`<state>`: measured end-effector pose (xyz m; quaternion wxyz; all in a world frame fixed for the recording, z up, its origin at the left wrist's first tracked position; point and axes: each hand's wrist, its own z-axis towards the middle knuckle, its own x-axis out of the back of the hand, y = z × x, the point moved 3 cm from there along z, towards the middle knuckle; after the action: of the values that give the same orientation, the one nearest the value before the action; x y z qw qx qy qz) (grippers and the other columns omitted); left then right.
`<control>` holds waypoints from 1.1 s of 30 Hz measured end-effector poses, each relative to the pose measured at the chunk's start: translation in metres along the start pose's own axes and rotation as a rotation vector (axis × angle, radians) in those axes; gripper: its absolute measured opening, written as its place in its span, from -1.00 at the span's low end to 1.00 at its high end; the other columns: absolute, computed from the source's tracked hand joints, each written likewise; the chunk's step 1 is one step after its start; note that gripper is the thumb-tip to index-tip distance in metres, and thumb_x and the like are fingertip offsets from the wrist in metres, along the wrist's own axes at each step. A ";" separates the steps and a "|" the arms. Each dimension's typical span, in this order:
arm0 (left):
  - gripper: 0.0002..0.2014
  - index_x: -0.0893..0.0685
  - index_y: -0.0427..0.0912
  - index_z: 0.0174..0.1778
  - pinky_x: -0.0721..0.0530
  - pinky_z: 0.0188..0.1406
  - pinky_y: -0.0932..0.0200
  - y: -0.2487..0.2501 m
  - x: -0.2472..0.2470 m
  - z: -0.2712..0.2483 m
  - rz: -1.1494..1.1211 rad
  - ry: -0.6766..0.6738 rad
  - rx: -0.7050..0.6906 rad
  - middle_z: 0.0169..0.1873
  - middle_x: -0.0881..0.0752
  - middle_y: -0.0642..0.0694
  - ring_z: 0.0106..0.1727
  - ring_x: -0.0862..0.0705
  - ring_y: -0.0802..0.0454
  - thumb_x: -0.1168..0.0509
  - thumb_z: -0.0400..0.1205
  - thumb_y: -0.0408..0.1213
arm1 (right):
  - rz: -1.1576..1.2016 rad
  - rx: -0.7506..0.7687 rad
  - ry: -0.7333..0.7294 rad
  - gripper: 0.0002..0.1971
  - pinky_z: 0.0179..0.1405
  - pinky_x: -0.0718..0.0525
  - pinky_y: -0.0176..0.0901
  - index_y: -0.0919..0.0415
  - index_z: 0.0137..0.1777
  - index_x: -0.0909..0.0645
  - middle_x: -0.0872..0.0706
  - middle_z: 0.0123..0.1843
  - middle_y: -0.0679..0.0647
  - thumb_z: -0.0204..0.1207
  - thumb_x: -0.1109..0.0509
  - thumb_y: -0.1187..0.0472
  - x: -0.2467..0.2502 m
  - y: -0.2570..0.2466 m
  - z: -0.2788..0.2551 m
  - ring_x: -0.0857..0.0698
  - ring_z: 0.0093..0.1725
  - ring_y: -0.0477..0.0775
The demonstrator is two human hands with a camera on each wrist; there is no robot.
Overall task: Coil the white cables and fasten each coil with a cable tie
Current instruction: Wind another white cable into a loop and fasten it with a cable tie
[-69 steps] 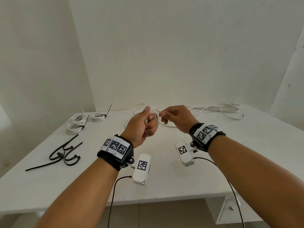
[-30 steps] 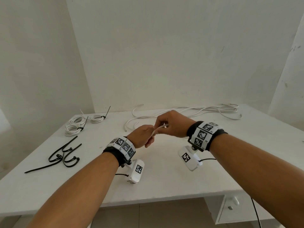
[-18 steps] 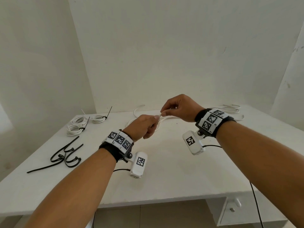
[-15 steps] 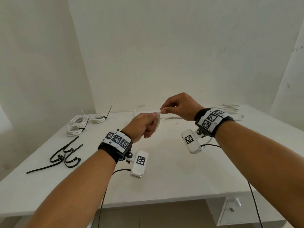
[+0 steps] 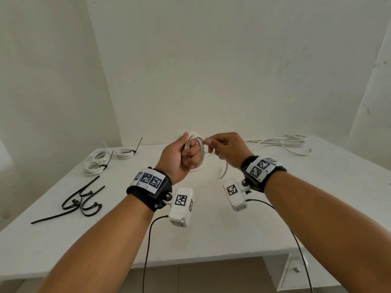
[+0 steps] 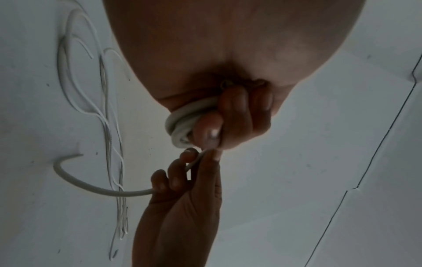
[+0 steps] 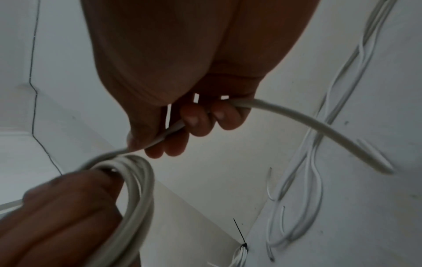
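Head view: above the white table (image 5: pixel 211 240), my left hand (image 5: pixel 179 157) gripped the coil (image 5: pixel 200 153) of white cable with curled fingers; my right hand (image 5: pixel 227 149), just right of the coil, pinched its free tail (image 5: pixel 224 170). Two tied coils (image 5: pixel 99 160) and loose black cable ties (image 5: pixel 82 200) lay left of the coil, uncoiled cables (image 5: pixel 281 143) right of it. No container appeared. Half a second earlier, the hands held only a short taut strand, the right one higher.

Left wrist view: fingers (image 6: pixel 233 108) wrapped the coil (image 6: pixel 182 122); the right hand (image 6: pixel 182 189) pinched the tail below it.

Right wrist view: thumb and fingers (image 7: pixel 194 119) pinched the cable tail (image 7: pixel 308 122); the coil (image 7: pixel 137 189) sat below-left.
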<state>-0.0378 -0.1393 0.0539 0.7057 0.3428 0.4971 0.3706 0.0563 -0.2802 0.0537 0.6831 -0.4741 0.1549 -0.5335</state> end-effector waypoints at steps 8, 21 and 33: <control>-0.65 -0.44 -0.17 -0.24 -0.38 -0.52 0.21 -0.005 -0.005 0.009 -0.191 0.067 -0.095 -0.57 -0.33 0.02 -0.60 -0.30 0.09 0.04 0.78 -0.11 | -0.062 -0.098 0.037 -0.70 -0.47 -0.54 -0.18 0.08 -0.23 -0.78 -0.64 -0.44 -0.06 0.68 -0.36 0.03 -0.015 0.017 -0.013 -0.48 -0.47 -0.08; -0.68 -0.45 -0.11 -0.24 -0.43 -0.41 0.19 0.019 0.009 0.030 -0.365 0.414 -0.416 -0.54 -0.42 0.04 -0.55 -0.39 0.08 0.01 0.82 -0.17 | -0.298 -0.055 -0.008 -0.72 -0.40 -0.48 -0.48 -0.01 0.27 -0.74 -0.60 -0.43 -0.04 0.75 -0.22 0.03 -0.024 0.034 -0.027 -0.50 -0.52 -0.23; -0.77 -0.39 -0.10 -0.15 -0.47 -0.35 0.10 -0.017 0.046 0.026 0.917 0.491 -0.332 -0.40 -0.44 -0.01 -0.39 -0.41 0.05 -0.04 0.80 -0.12 | -0.703 0.116 -0.346 -0.70 -0.20 -0.61 -0.10 0.02 0.13 -0.75 -0.74 -0.24 -0.06 0.75 -0.19 -0.02 -0.034 0.004 -0.031 -0.64 -0.25 -0.04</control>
<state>0.0007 -0.1105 0.0262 0.3798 0.3118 0.3816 0.7829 0.0239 -0.2654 0.0251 0.5005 -0.5419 -0.1645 -0.6548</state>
